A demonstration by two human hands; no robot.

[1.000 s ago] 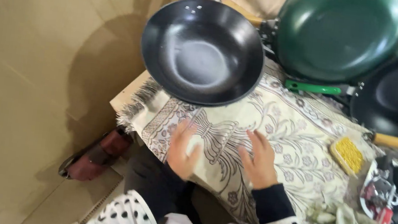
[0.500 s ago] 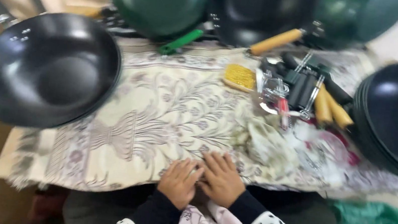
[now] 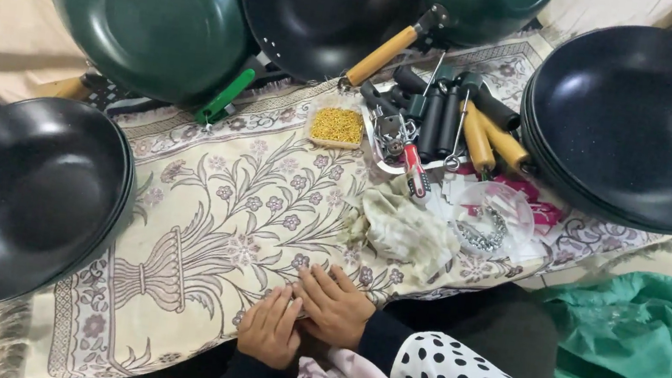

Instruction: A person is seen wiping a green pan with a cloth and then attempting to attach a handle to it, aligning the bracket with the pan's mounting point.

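Note:
My left hand [image 3: 271,326] and my right hand [image 3: 333,304] lie side by side, fingers flat, on the near edge of a cream floral mat [image 3: 222,209]. Neither hand holds anything. Just beyond my right hand sits a crumpled pale cloth [image 3: 404,227]. A black wok [image 3: 15,192] rests on the mat's left end. Sleeves with black polka dots show at the bottom.
A green pan [image 3: 148,12], a black wok with a wooden handle [image 3: 324,8] and stacked black woks [image 3: 647,125] ring the mat. Loose handles [image 3: 456,118], a tray of yellow screws [image 3: 337,126], a clear bowl [image 3: 491,217] and a green cloth [image 3: 640,355] lie nearby.
The view has swung right, from the cardboard and a single wok to the whole mat. My hands, apart a second ago, have come together at the mat's near edge.

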